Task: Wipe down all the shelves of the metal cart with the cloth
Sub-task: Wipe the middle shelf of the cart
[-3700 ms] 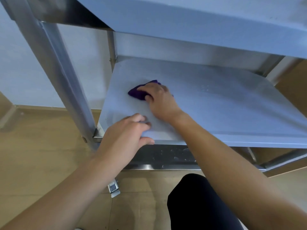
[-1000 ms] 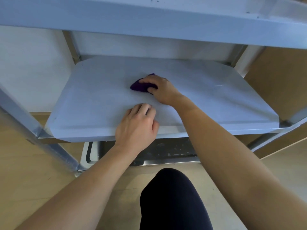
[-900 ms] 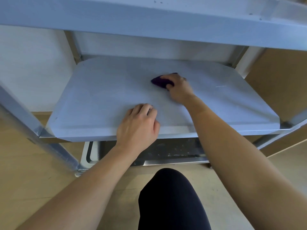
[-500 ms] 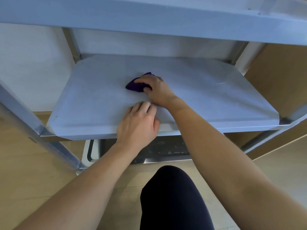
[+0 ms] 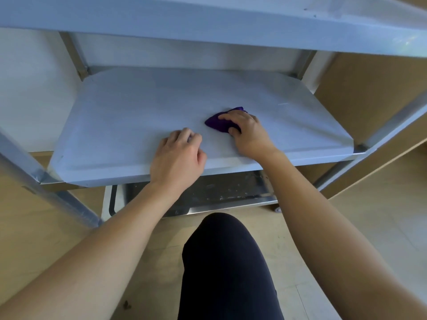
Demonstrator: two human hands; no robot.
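The metal cart's middle shelf (image 5: 129,116) fills the centre of the head view, pale grey and flat. A bunched purple cloth (image 5: 218,123) lies on its right half, and my right hand (image 5: 248,132) presses down on it with fingers curled over the top. My left hand (image 5: 176,158) rests palm down over the shelf's front edge, fingers bent, holding nothing. The top shelf (image 5: 208,21) overhangs above. The bottom shelf (image 5: 221,192) shows dark and spotted below the front edge.
A cart leg (image 5: 46,185) slants down at the left and another leg (image 5: 374,144) at the right. My knee in dark trousers (image 5: 226,262) is in front of the cart. A wooden panel (image 5: 369,93) stands at the right, over a light floor (image 5: 381,227).
My right hand has slid the cloth to the right and nearer the front edge, after swinging left and right in the earlier frames. My left hand has stayed on the front edge.
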